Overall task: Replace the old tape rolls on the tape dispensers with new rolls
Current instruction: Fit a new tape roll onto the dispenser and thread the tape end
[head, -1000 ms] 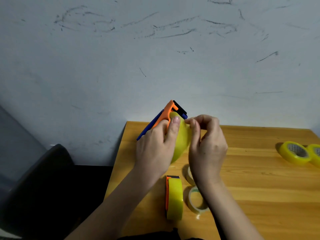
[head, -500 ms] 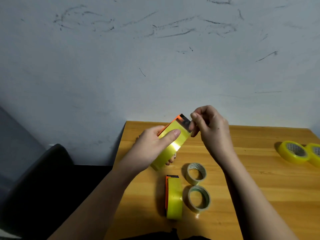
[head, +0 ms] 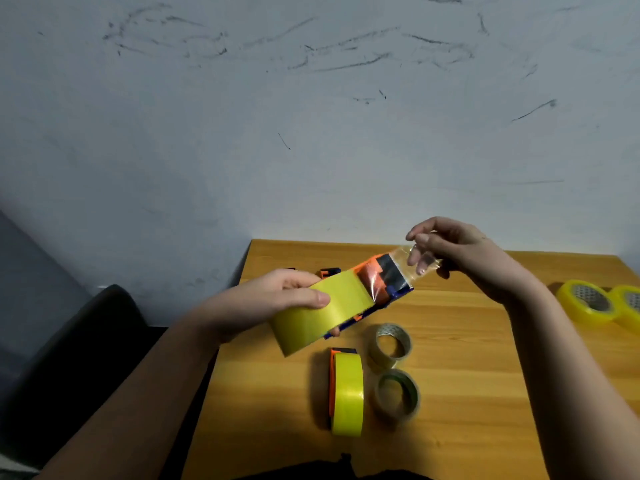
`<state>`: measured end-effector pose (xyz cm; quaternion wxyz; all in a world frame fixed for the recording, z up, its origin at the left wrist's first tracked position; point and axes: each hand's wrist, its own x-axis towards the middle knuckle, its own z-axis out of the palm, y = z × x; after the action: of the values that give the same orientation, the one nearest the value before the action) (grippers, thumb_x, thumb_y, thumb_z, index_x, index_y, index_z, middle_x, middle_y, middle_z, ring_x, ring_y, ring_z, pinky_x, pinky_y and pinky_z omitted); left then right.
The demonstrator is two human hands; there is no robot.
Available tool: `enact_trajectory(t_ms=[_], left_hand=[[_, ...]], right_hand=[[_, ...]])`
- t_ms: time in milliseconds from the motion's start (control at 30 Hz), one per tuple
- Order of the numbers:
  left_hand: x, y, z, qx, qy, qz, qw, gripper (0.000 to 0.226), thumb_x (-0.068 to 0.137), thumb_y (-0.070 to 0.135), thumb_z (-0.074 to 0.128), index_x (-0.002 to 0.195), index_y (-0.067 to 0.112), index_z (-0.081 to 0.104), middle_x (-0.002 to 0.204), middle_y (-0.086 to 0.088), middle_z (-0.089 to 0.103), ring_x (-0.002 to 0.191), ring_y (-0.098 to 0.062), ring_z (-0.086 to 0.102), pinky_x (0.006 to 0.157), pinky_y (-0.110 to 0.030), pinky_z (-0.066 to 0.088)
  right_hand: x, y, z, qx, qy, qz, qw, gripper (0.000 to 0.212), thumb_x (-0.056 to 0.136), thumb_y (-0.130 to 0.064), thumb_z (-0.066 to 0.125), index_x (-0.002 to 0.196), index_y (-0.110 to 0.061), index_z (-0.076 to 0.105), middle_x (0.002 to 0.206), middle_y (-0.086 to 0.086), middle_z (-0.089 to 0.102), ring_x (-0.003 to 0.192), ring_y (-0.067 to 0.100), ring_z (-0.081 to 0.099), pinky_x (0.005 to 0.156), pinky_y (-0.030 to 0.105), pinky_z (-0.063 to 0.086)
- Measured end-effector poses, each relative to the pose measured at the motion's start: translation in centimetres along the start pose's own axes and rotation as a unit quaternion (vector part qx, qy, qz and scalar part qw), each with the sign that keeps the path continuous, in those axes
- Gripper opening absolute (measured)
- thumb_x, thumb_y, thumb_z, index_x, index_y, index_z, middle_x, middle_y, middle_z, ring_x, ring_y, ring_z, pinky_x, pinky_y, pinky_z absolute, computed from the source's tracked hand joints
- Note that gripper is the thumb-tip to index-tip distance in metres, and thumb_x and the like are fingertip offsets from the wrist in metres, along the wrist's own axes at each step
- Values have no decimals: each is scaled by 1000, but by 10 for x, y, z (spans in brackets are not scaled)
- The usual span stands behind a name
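Note:
My left hand (head: 273, 303) grips an orange and blue tape dispenser (head: 382, 282) loaded with a full yellow roll (head: 322, 313), held above the wooden table (head: 467, 375). My right hand (head: 460, 252) pinches the clear free end of the tape (head: 412, 268), pulled out past the dispenser's black cutter end. A second dispenser with a yellow roll (head: 346, 393) lies on the table near me. Beside it sit two thin, nearly used-up rolls, one (head: 389, 344) farther and one (head: 398, 396) nearer. Two full yellow rolls (head: 588, 301) lie at the right edge.
A scuffed white wall rises right behind the table. A dark chair (head: 79, 344) stands to the left of the table. A small orange and black part (head: 329, 271) lies on the table behind the held dispenser.
My left hand has lowered and tilted the dispenser flatter. My right hand has moved to the right and drawn a stretch of clear tape out over the cutter end.

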<state>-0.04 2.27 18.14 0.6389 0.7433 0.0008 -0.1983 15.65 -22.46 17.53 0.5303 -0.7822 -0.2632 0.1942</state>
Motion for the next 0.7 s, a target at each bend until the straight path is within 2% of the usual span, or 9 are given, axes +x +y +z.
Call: enact_trajectory(t_ms=[67,133,200,333,433,533,600,667,700], left_hand=[[0,-2,-1,6,2,-12,1000,20,85,21,58,99,9,65,86,-4,75,83,-12,70,75,-21,51],[2,0,5,-24,71,-4,997,6,84,15,56,79,13,60,64,2,70,65,-4,65,62,-9,47],[2,0,13,-47,142,21,988,17,86,15,58,70,14,53,49,0,62,49,-6,58,49,-12,44],[4,-2,15,-11,184,36,982,39,77,48,54,65,12,61,51,-10,64,44,-16,57,49,-21,48],[5,-4,10,-1,186,37,982,41,71,52,57,71,12,65,54,-12,65,46,-16,59,50,-24,49],[4,-4,10,6,167,27,985,42,71,51,57,78,11,67,57,-10,67,48,-15,62,50,-22,50],[2,-3,8,3,164,23,986,40,72,50,57,78,12,67,57,-10,67,48,-15,62,50,-22,50],[1,-3,8,-3,170,25,985,38,72,49,57,75,12,67,57,-10,67,47,-14,62,48,-22,49],[1,-2,7,-3,174,25,984,38,72,49,57,75,12,67,57,-10,68,47,-14,62,48,-21,49]], right_hand=[[-4,2,4,11,14,-10,1000,17,98,-20,49,107,-12,61,86,9,72,75,23,58,52,24,40],[-8,1,8,35,37,-28,998,15,99,-16,47,109,-12,58,84,8,71,71,20,61,52,26,39],[-12,1,12,52,34,-49,997,13,100,-14,44,109,-12,53,82,7,70,66,16,62,51,25,38],[-17,0,14,124,-23,-85,988,13,97,-15,42,99,-7,52,78,10,60,63,15,54,49,23,35],[-14,-1,19,181,-45,-86,979,22,96,-5,35,88,-2,55,74,14,60,57,16,54,45,24,34],[-10,-2,27,233,-47,-88,967,24,86,-17,39,77,-7,60,73,15,64,54,20,53,44,21,34],[-8,-3,30,280,-63,-91,954,32,79,-39,54,73,-8,62,72,16,65,51,20,51,44,21,33],[-9,-4,31,256,-60,-79,961,47,72,-55,62,75,-8,59,72,14,65,51,18,51,45,21,34],[-10,-6,31,220,-42,-69,972,46,71,-53,66,76,-9,58,72,11,64,52,16,52,46,22,35]])
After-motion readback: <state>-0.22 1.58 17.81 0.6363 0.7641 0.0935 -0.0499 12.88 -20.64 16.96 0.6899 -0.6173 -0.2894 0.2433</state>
